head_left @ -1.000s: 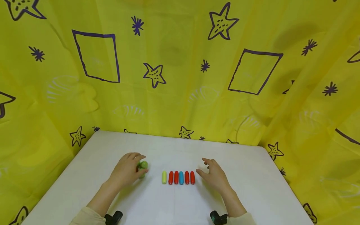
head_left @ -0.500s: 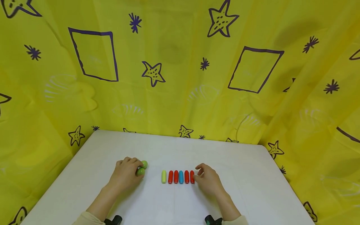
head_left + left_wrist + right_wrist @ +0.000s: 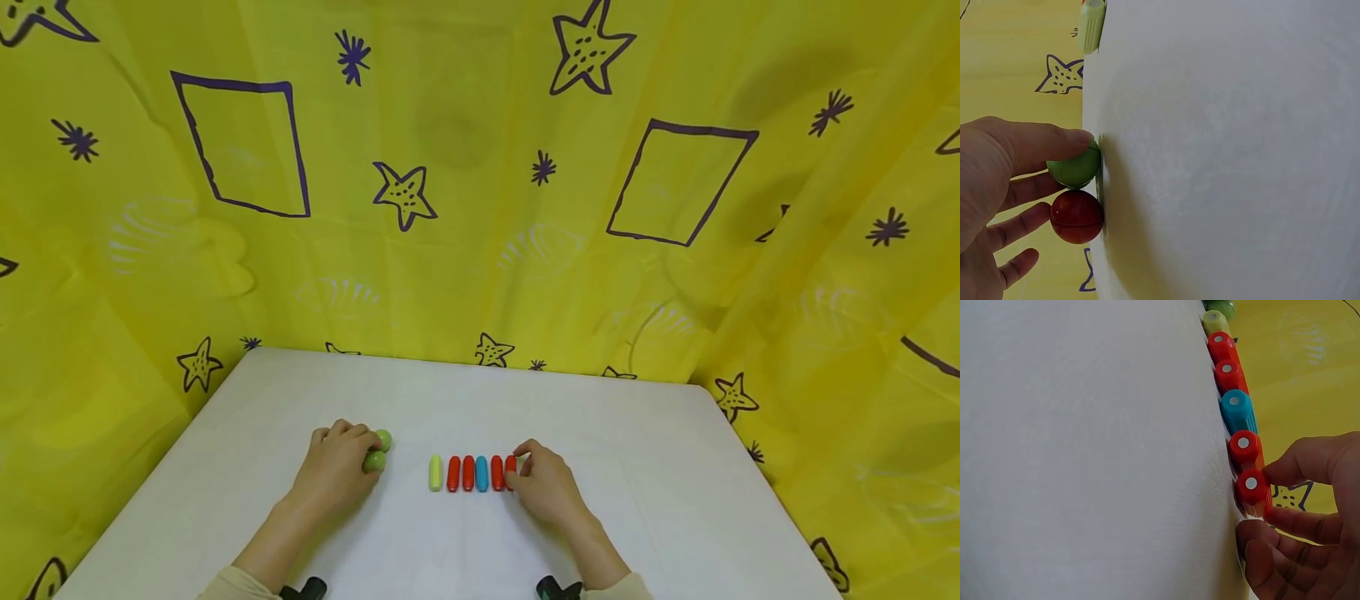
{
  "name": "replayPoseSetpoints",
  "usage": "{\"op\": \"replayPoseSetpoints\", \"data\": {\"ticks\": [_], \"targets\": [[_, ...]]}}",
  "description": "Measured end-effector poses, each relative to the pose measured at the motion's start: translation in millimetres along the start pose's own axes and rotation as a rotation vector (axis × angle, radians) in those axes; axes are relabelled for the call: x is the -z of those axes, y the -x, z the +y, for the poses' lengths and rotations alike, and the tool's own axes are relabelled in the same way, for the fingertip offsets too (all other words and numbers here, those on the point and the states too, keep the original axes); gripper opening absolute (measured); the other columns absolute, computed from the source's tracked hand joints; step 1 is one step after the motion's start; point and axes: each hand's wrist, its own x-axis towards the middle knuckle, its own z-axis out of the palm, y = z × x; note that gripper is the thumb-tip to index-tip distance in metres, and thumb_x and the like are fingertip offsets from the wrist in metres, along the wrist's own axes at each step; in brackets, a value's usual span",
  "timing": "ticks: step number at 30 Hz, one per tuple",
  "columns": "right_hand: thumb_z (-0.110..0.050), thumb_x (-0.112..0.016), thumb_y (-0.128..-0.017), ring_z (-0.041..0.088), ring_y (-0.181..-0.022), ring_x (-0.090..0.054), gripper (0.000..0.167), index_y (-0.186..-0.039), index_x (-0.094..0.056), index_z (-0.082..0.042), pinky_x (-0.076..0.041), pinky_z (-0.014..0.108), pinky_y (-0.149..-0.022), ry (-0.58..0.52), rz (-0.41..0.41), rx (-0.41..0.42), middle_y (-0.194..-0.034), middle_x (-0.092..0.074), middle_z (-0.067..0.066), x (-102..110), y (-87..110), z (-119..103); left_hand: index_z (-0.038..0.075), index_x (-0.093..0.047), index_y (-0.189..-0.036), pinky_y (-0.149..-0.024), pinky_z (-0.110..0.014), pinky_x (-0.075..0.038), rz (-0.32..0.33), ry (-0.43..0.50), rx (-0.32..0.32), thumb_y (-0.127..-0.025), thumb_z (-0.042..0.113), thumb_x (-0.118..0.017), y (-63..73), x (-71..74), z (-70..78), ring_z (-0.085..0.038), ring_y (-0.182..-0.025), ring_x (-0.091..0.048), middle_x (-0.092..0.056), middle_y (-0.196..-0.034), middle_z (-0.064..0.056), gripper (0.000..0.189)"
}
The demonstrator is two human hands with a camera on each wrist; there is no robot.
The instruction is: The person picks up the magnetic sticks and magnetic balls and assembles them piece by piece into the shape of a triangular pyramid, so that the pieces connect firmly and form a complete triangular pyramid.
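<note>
My left hand (image 3: 335, 468) is curled over a small cluster of balls at the left of the table. In the left wrist view its thumb and index finger pinch a green ball (image 3: 1075, 165), and a glossy red ball (image 3: 1077, 217) sits beside it, near the other fingers. A second green ball (image 3: 384, 440) shows at the fingertips in the head view, where the red one is hidden. My right hand (image 3: 551, 487) pinches the end red rod (image 3: 1252, 490) of a row between thumb and index finger. The rod has a pale round disc in its end and stands upright or lies flat; I cannot tell which.
Left of the gripped rod runs a row: another red rod (image 3: 497, 473), a blue rod (image 3: 482, 474), more red ones and a pale yellow-green rod (image 3: 435, 473). A yellow curtain (image 3: 465, 275) encloses the white table (image 3: 645, 450) at the back and sides.
My right hand has moved left and down onto the end red rod and taken hold of it. The left hand has shifted slightly left and its fingers have curled over the balls.
</note>
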Motion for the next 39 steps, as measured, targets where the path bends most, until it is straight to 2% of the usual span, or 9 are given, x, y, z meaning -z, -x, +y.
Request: {"op": "replayPoseSetpoints", "data": {"ticks": [8, 13, 16, 20, 24, 27, 32, 36, 39], "targets": [[-0.01, -0.074, -0.082, 0.018, -0.066, -0.049, 0.034, -0.114, -0.066, -0.003, -0.039, 0.03, -0.058, 0.046, 0.033, -0.009, -0.075, -0.055, 0.003, -4.4, -2.2, -0.7, 0.016, -0.076, -0.102, -0.095, -0.052, -0.045, 0.001, 0.007, 0.007, -0.077, 0.021, -0.088, -0.1, -1.4, 2.0, -0.028, -0.107, -0.061, -0.072, -0.103, 0.001, 0.029], [-0.013, -0.075, -0.083, 0.019, -0.072, -0.052, 0.031, -0.111, -0.068, -0.004, -0.041, 0.031, -0.063, 0.06, 0.051, -0.047, -0.08, -0.059, 0.003, -3.4, -2.5, 3.3, 0.016, -0.076, -0.101, -0.091, -0.05, -0.05, 0.027, 0.031, -0.017, -0.075, 0.023, -0.09, -0.2, -1.6, 6.1, -0.029, -0.105, -0.063, -0.073, -0.103, 0.0, 0.031], [-0.014, -0.075, -0.085, 0.018, -0.073, -0.053, 0.03, -0.113, -0.069, -0.005, -0.043, 0.03, -0.063, 0.013, 0.05, -0.069, -0.083, -0.061, 0.003, -1.5, -2.1, 8.4, 0.016, -0.076, -0.099, -0.087, -0.05, -0.052, 0.046, 0.048, -0.032, -0.073, 0.024, -0.091, -1.1, -2.2, 10.7, -0.029, -0.102, -0.064, -0.074, -0.101, 0.001, 0.031], [-0.014, -0.074, -0.089, 0.014, -0.066, -0.057, 0.028, -0.115, -0.069, -0.004, -0.046, 0.026, -0.057, -0.145, 0.032, -0.086, -0.082, -0.062, 0.003, 1.7, -0.6, 17.6, 0.015, -0.076, -0.095, -0.085, -0.048, -0.053, 0.064, 0.091, -0.043, -0.073, 0.02, -0.09, -2.6, -5.5, 18.4, -0.027, -0.1, -0.065, -0.075, -0.099, 0.002, 0.026], [-0.014, -0.073, -0.092, 0.013, -0.061, -0.059, 0.027, -0.117, -0.07, -0.004, -0.046, 0.023, -0.048, -0.302, 0.017, -0.113, -0.082, -0.065, 0.003, 2.5, -2.7, 27.3, 0.016, -0.077, -0.094, -0.085, -0.041, -0.053, 0.073, 0.154, -0.025, -0.075, 0.018, -0.087, -5.5, -12.2, 27.2, -0.02, -0.094, -0.062, -0.075, -0.096, 0.005, 0.022], [-0.013, -0.074, -0.092, 0.015, -0.062, -0.059, 0.026, -0.117, -0.071, -0.005, -0.044, 0.022, -0.045, -0.368, 0.024, -0.131, -0.084, -0.067, 0.004, 3.0, -4.3, 31.0, 0.017, -0.077, -0.095, -0.088, -0.039, -0.055, 0.073, 0.202, -0.006, -0.076, 0.019, -0.087, -8.7, -16.2, 36.2, -0.018, -0.094, -0.064, -0.074, -0.095, 0.007, 0.021], [-0.01, -0.076, -0.091, 0.015, -0.071, -0.06, 0.027, -0.117, -0.073, -0.005, -0.045, 0.021, -0.052, -0.418, 0.032, -0.109, -0.092, -0.067, 0.006, 5.2, -4.9, 27.6, 0.016, -0.077, -0.099, -0.095, -0.041, -0.057, 0.037, 0.275, -0.002, -0.079, 0.02, -0.086, -14.7, -16.9, 52.6, -0.022, -0.101, -0.07, -0.073, -0.099, 0.005, 0.022], [-0.011, -0.077, -0.091, 0.016, -0.077, -0.06, 0.026, -0.117, -0.074, -0.008, -0.05, 0.022, -0.057, -0.417, 0.01, -0.069, -0.097, -0.067, 0.006, 8.6, -5.8, 17.1, 0.017, -0.076, -0.105, -0.093, -0.041, -0.058, -0.017, 0.352, 0.028, -0.083, 0.024, -0.085, -20.7, -15.0, 63.2, -0.021, -0.099, -0.068, -0.071, -0.103, 0.005, 0.025], [-0.011, -0.077, -0.092, 0.017, -0.078, -0.063, 0.026, -0.117, -0.075, -0.008, -0.054, 0.023, -0.06, -0.417, -0.004, -0.025, -0.098, -0.067, 0.007, 12.0, -6.8, 6.0, 0.016, -0.075, -0.109, -0.091, -0.041, -0.059, -0.038, 0.443, 0.043, -0.086, 0.025, -0.084, -25.2, -12.9, 69.8, -0.019, -0.099, -0.068, -0.07, -0.106, 0.005, 0.027]]}}
